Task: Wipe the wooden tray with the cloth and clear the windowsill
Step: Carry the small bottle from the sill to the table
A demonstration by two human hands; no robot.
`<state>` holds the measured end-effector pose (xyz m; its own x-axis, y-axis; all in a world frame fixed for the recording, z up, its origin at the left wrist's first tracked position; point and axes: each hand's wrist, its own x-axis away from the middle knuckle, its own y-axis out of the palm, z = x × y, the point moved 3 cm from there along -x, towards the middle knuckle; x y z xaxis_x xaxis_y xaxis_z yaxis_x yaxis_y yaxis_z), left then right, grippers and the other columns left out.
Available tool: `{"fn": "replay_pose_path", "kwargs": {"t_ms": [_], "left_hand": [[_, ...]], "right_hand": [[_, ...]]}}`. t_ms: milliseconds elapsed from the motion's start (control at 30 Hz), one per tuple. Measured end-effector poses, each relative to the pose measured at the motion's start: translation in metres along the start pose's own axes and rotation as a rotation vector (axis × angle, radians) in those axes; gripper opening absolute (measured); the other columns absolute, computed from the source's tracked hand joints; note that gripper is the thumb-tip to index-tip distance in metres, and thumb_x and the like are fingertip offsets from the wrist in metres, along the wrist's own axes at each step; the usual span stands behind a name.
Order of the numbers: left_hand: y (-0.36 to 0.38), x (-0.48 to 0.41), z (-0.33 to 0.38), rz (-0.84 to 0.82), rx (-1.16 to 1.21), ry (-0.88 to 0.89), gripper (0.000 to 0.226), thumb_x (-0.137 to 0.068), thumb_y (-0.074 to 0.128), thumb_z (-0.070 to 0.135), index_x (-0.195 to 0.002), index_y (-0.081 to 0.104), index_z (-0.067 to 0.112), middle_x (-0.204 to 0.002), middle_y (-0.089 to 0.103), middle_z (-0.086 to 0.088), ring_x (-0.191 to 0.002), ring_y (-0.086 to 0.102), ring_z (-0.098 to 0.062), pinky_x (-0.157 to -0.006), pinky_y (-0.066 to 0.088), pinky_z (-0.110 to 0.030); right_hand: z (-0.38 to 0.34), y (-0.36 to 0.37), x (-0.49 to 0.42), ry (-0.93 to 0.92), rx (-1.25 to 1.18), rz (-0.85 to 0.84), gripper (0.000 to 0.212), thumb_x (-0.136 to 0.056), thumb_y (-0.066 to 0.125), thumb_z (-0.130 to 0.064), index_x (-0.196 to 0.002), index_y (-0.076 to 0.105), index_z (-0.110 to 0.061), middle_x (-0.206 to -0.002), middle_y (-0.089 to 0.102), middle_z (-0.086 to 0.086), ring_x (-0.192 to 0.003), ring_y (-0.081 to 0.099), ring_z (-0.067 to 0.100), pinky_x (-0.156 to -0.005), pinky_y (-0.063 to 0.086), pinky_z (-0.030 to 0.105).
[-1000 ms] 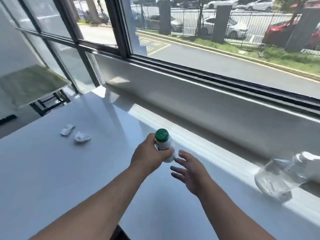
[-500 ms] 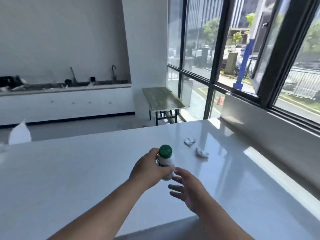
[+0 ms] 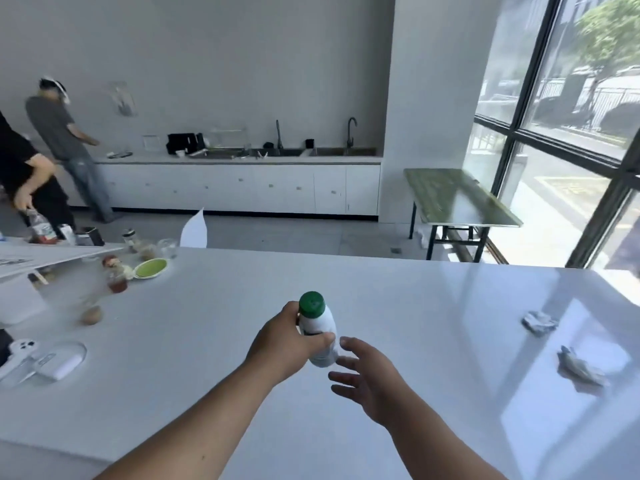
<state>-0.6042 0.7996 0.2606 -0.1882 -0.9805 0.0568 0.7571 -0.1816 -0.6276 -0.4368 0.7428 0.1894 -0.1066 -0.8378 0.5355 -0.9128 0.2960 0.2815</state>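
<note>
My left hand (image 3: 282, 348) grips a white bottle with a green cap (image 3: 317, 322), held upright above the white table (image 3: 415, 306). My right hand (image 3: 367, 379) hovers just right of the bottle, fingers spread, holding nothing. Two crumpled white wads (image 3: 539, 321) (image 3: 580, 367) lie on the table at the right. No wooden tray, cloth or windowsill is in view.
At the table's left end stand a green plate (image 3: 151, 268), jars (image 3: 116, 277), an egg-like object (image 3: 91, 315), white devices (image 3: 57, 362) and a raised white board (image 3: 52, 258). Two people (image 3: 59, 133) stand at the far left by a sink counter (image 3: 242, 157). A green bench (image 3: 457, 199) sits by the window.
My view has swung left, from the windowsill and the clear spray bottle to the room and the table's left end. Both hands keep their pose, the left still holding the bottle.
</note>
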Motion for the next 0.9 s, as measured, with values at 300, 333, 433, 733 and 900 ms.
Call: {"fn": "replay_pose_path", "kwargs": {"t_ms": [300, 333, 433, 733, 900], "left_hand": [[0.024, -0.139, -0.087, -0.035, -0.033, -0.272, 0.058, -0.058, 0.075, 0.069, -0.109, 0.053, 0.050, -0.102, 0.065, 0.029, -0.090, 0.059, 0.008, -0.067, 0.046, -0.023], [0.031, -0.154, -0.094, -0.043, -0.034, -0.291, 0.058, -0.059, 0.075, 0.069, -0.109, 0.053, 0.050, -0.102, 0.065, 0.029, -0.090, 0.059, 0.008, -0.068, 0.046, -0.023], [0.054, -0.192, -0.111, -0.052, -0.040, -0.348, 0.053, -0.059, 0.077, 0.069, -0.103, 0.053, 0.052, -0.098, 0.066, 0.029, -0.088, 0.060, 0.009, -0.066, 0.045, -0.022], [0.103, -0.254, -0.147, -0.039, -0.110, -0.377, 0.054, -0.065, 0.078, 0.070, -0.108, 0.055, 0.049, -0.098, 0.067, 0.030, -0.089, 0.064, 0.005, -0.072, 0.053, -0.025], [0.102, -0.261, -0.159, -0.210, -0.096, -0.401, 0.084, -0.057, 0.081, 0.075, -0.130, 0.049, 0.050, -0.123, 0.065, 0.028, -0.107, 0.065, -0.005, -0.093, 0.055, -0.033]], "right_hand": [[0.005, 0.032, -0.174, 0.249, 0.079, -0.087, 0.031, -0.090, 0.069, -0.034, -0.117, 0.066, -0.020, -0.124, 0.066, 0.012, -0.105, 0.072, 0.035, -0.079, 0.063, 0.042], [0.004, 0.029, -0.193, 0.267, 0.081, -0.077, 0.031, -0.090, 0.068, -0.034, -0.117, 0.066, -0.019, -0.124, 0.066, 0.012, -0.104, 0.072, 0.035, -0.079, 0.062, 0.042], [0.005, 0.019, -0.245, 0.304, 0.078, -0.038, 0.030, -0.090, 0.069, -0.032, -0.116, 0.067, -0.019, -0.123, 0.067, 0.012, -0.104, 0.072, 0.035, -0.082, 0.062, 0.043], [0.019, 0.009, -0.327, 0.356, 0.160, -0.031, 0.029, -0.084, 0.066, -0.041, -0.110, 0.073, -0.028, -0.124, 0.065, 0.000, -0.109, 0.068, 0.025, -0.095, 0.058, 0.042], [0.007, 0.007, -0.323, 0.352, 0.286, -0.021, 0.034, -0.087, 0.065, -0.036, -0.120, 0.068, -0.028, -0.124, 0.065, 0.001, -0.111, 0.065, 0.026, -0.096, 0.055, 0.041]]}}
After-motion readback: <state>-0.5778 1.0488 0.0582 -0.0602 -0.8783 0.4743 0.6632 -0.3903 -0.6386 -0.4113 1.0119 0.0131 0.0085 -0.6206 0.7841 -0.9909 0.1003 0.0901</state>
